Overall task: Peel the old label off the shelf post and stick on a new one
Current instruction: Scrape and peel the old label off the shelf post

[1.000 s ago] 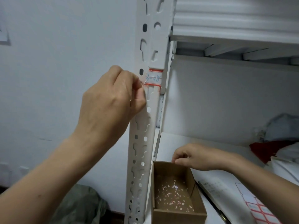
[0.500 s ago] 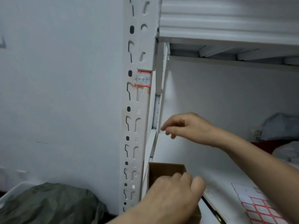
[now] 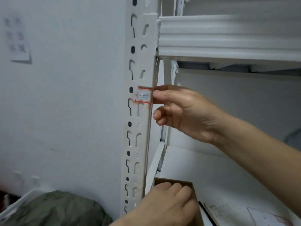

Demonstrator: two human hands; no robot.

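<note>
We see a white wall (image 3: 65,111) behind a white shelf post (image 3: 140,128) full of slots, with a shelf board (image 3: 228,176) running off to the right. A dark green bag (image 3: 57,209) lies low on the left. Our left hand (image 3: 169,204), fingers curled, covers most of a brown cardboard box (image 3: 189,184), so its contents stay hidden. Our right hand (image 3: 184,111) reaches the post's edge, fingertips (image 3: 157,95) apparently pinching the old label's (image 3: 143,95) right end. The red-bordered label is on the post, its left corner torn.

Red-bordered label (image 3: 143,95) (torn corner), white slotted post (image 3: 138,128)
</note>
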